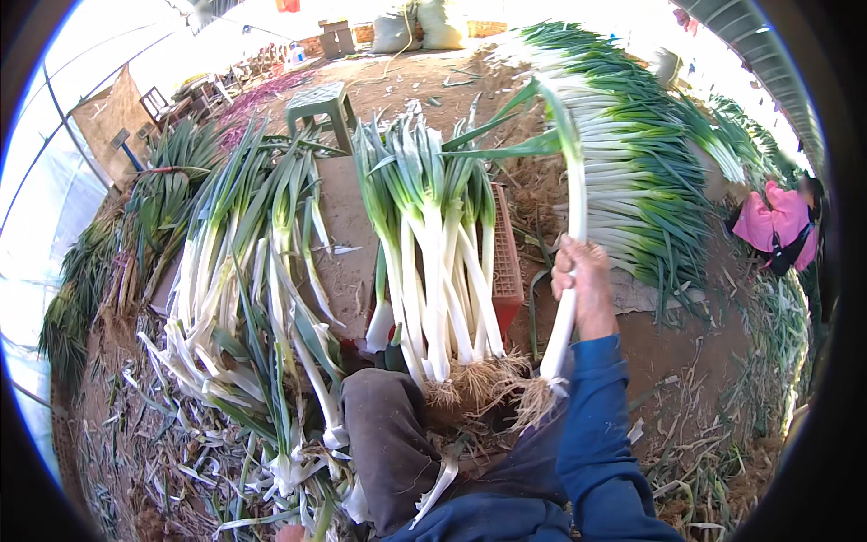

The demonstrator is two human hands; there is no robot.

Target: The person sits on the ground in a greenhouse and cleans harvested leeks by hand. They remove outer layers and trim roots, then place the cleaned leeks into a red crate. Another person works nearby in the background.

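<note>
My right hand (582, 271) grips a leek (576, 196) by its white stalk, roots hanging down and green leaves bending left at the top. Left of it, a bunch of rooted leeks (440, 271) lies before my knees, partly over a red plastic crate (504, 251). Only a sliver of my left hand (291, 534) shows at the bottom edge, beside stripped leek leaves (288, 467); its fingers are hidden. A peeled strip of leaf (437, 488) lies between my legs.
A pile of trimmed leek leaves and stalks (210, 284) lies to the left. Cleaned leeks (623, 169) form a long row at right. A green plastic stool (322, 101) stands ahead, with sacks (440, 27) behind. A person in pink (775, 223) is at far right.
</note>
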